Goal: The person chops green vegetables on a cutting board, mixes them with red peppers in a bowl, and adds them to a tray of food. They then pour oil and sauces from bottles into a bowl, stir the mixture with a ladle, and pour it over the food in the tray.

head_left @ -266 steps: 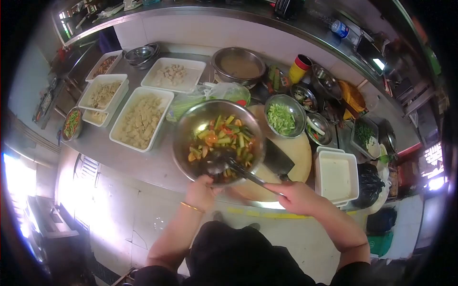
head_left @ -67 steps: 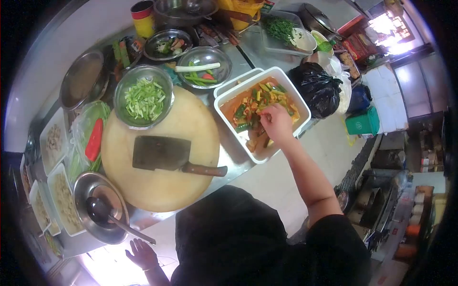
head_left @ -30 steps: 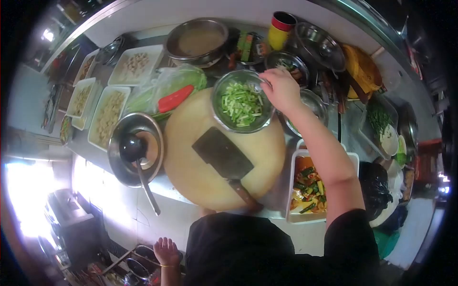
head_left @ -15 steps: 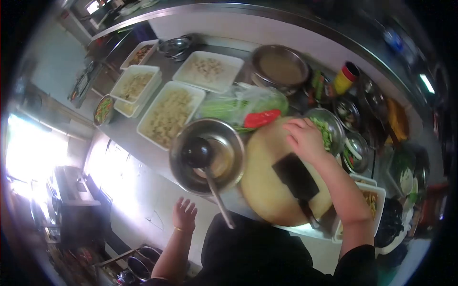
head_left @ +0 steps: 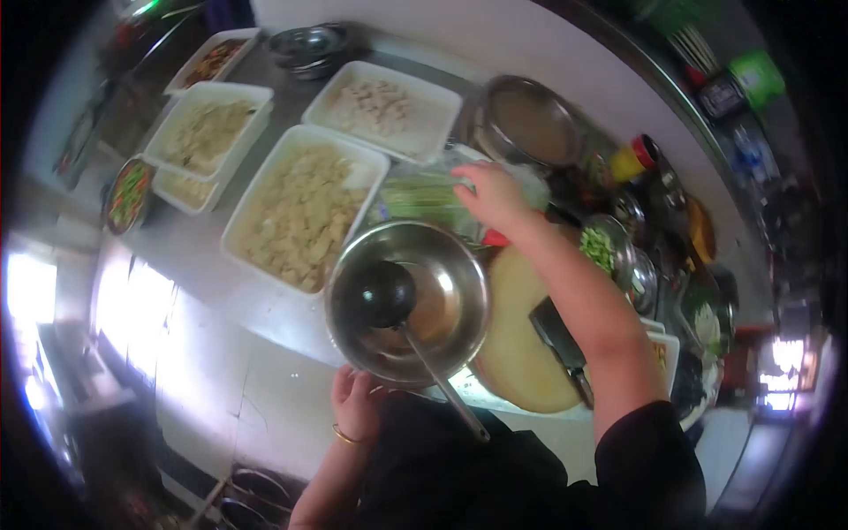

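Note:
My left hand [head_left: 355, 405] is just below the metal bowl [head_left: 459, 340], its fingers apart and fingertips right at the lower rim. A ladle [head_left: 378, 296] lies in the bowl, its handle sticking out over the near rim. Some liquid shows at the bowl's bottom. My right hand [head_left: 493, 194] reaches over a clear bag of long green vegetables [head_left: 420, 194], fingers spread and nothing in them. Under that wrist a bit of something red [head_left: 495, 238] shows. A cleaver [head_left: 556, 336] lies on the round chopping board [head_left: 521, 371], partly hidden by my right forearm.
White trays of pale cut food [head_left: 305, 208] and whitish pieces [head_left: 375, 106] stand behind and left of the bowl. A wide metal pan [head_left: 530, 124] is at the back. Bowls of chopped greens [head_left: 597, 250] and a yellow container with a red lid [head_left: 632, 161] are on the right.
My right hand has moved left and away from me, from above the board to the vegetable bag. My left hand has risen to the bowl's rim. The view has shifted.

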The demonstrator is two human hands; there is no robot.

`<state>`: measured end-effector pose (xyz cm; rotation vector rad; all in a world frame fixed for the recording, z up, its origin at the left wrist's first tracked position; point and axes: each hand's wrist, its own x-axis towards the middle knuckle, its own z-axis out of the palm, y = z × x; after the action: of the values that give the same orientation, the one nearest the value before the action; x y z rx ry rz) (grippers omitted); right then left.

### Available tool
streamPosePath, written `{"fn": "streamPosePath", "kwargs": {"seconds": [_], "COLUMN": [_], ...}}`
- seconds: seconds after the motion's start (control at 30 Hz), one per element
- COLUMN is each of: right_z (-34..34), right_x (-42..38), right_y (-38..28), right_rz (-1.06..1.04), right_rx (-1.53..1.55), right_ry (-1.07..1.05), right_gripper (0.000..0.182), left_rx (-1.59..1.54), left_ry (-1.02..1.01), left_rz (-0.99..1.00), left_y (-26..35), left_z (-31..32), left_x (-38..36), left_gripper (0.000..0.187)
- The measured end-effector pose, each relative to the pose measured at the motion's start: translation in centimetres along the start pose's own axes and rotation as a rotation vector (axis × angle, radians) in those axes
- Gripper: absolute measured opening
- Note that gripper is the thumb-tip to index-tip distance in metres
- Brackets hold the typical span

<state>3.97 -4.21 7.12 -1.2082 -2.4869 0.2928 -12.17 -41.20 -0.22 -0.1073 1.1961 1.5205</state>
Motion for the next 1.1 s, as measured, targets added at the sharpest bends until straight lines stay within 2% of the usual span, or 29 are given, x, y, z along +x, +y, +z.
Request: {"fn": "streamPosePath", "kwargs": {"seconds": [0.13, 0.27, 0.3, 0.37, 0.47, 0.57, 0.6, 0.7, 0.73, 0.77, 0.8, 0.93, 1.03, 1.1], "right_z": [-2.2, -3.7, -4.4, -4.5, -4.8, -5.7, -5.9, -6.3, -6.8, -7.2, -7.3, -7.5, -7.8, -7.4], "right_x": [-7.1, -14.4, -16.1, -19.6, -23.3, -26.3, -27.2, -29.6, -30.8, -32.2, -33.2, -37.3, -38.8, -39.0], "right_y": [1.3, -0.1, -0.5, 0.4, 0.3, 0.6, 0.5, 0.6, 1.0, 1.2, 1.2, 0.3, -1.8, -2.8], "right_rz": [0.018, 0.035, 0.039, 0.042, 0.111, 0.133, 0.120, 0.082, 0.088, 0.101, 0.114, 0.226, 0.328, 0.339], "right_rx": [-0.006, -0.084, -0.069, -0.071, 0.017, 0.032, 0.037, 0.050, 0.036, 0.024, 0.019, 0.076, 0.111, 0.124], "right_ry": [0.176, 0.207, 0.211, 0.221, 0.217, 0.238, 0.263, 0.298, 0.307, 0.324, 0.344, 0.368, 0.390, 0.455], "right_gripper": [0.023, 0.022, 0.024, 0.024, 0.023, 0.023, 0.023, 0.024, 0.025, 0.025, 0.025, 0.024, 0.023, 0.021], "left_rx": [0.070, 0.159, 0.180, 0.248, 0.288, 0.227, 0.257, 0.047, 0.064, 0.220, 0.204, 0.236, -0.102, -0.271], "left_ry": [-0.012, -0.021, 0.068, 0.011, 0.056, 0.008, 0.015, -0.197, -0.099, -0.177, -0.136, -0.082, 0.049, 0.161], "left_rz": [-0.018, -0.054, -0.055, -0.089, -0.077, -0.046, -0.019, 0.046, -0.030, 0.032, 0.005, 0.033, -0.008, -0.001], "left_y": [0.7, 0.0, 0.2, 0.1, 0.9, 0.4, 0.3, -0.4, 0.0, -0.4, -0.2, 4.1, 9.5, 15.5], "left_z": [0.8, -1.1, -0.4, -1.8, -1.0, -1.1, -0.8, -1.9, -1.2, -1.9, -2.0, -3.0, -9.2, -9.0], "left_x": [0.9, 2.1, 1.9, 2.8, 1.7, 0.6, 0.0, -0.9, -1.4, -1.1, -0.8, -0.2, 6.9, 8.9], "left_gripper": [0.021, 0.039, 0.037, 0.032, 0.025, 0.023, 0.025, 0.028, 0.037, 0.039, 0.040, 0.042, 0.044, 0.043]}}
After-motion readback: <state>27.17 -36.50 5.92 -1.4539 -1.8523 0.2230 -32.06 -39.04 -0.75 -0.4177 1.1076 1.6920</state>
